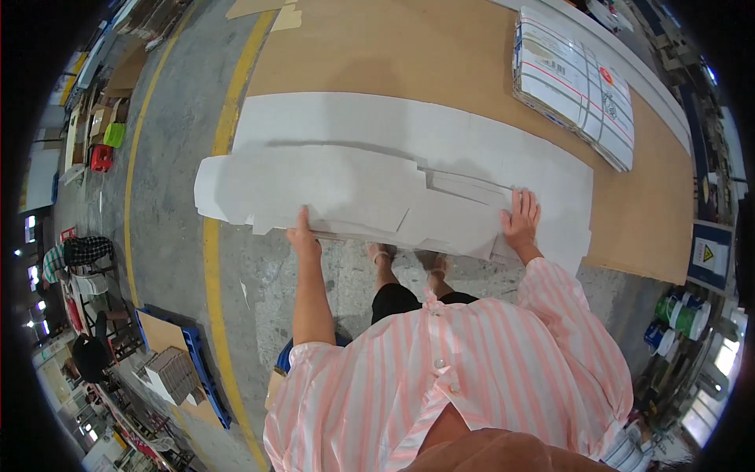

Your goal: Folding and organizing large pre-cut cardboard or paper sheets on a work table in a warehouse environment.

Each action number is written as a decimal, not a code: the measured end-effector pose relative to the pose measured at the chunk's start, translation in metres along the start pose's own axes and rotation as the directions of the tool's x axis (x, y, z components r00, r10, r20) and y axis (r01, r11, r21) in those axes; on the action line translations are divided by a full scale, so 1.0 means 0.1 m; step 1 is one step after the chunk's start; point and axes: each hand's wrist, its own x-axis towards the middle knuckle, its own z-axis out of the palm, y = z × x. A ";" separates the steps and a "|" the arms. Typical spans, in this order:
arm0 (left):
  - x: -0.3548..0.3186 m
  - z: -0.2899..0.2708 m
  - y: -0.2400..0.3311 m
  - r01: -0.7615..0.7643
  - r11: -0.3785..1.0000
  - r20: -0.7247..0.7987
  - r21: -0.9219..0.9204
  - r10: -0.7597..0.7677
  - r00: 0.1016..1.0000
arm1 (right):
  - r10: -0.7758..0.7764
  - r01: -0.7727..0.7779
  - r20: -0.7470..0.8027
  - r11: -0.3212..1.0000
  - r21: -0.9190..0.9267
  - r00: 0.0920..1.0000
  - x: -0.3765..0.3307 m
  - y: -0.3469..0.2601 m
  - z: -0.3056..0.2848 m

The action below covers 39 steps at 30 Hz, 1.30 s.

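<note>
A long white die-cut cardboard blank (338, 185) lies in front of me, with tabs and slots along its edges. It rests over a larger white cardboard sheet (338, 114), and layered edges show near its right end. My left hand (303, 237) grips the near edge of the blank, one digit on top and the other fingers hidden below. Over at the right end, my right hand (521, 223) lies flat with its fingers stretched out on the cardboard.
Brown board (440, 47) covers the work surface beneath the white sheets. A strapped white bundle (574, 86) sits at the far right. Left of the table, yellow lines (211, 275) mark the floor. A blue pallet (206, 377) with stacked cardboard (173, 376) stands at the lower left.
</note>
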 end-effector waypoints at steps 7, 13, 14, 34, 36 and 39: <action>-0.05 0.06 0.00 -0.039 0.999 0.026 -0.032 0.040 0.999 | 0.014 -0.014 0.007 1.000 -0.009 1.000 0.02 0.03 -0.01; 0.05 0.04 0.07 0.189 0.953 -0.029 -0.236 -0.201 0.979 | 0.024 -0.023 0.015 1.000 -0.015 1.000 -0.02 0.05 -0.02; 0.09 -0.03 0.02 0.259 0.942 -0.061 -0.214 -0.278 0.959 | 0.016 -0.016 0.012 1.000 -0.004 1.000 0.00 0.02 -0.02; 0.04 0.06 0.03 0.142 0.956 -0.023 -0.257 -0.153 0.988 | 0.021 -0.020 0.012 0.998 -0.059 1.000 -0.06 0.19 -0.07; 0.06 0.01 -0.02 0.271 0.901 0.011 -0.340 -0.285 0.959 | 0.009 -0.009 0.001 0.999 -0.038 1.000 -0.07 0.19 -0.08; 0.04 -0.01 -0.13 0.034 0.999 0.018 -0.021 -0.033 0.999 | 0.009 -0.008 0.017 0.999 -0.052 1.000 -0.06 0.20 -0.09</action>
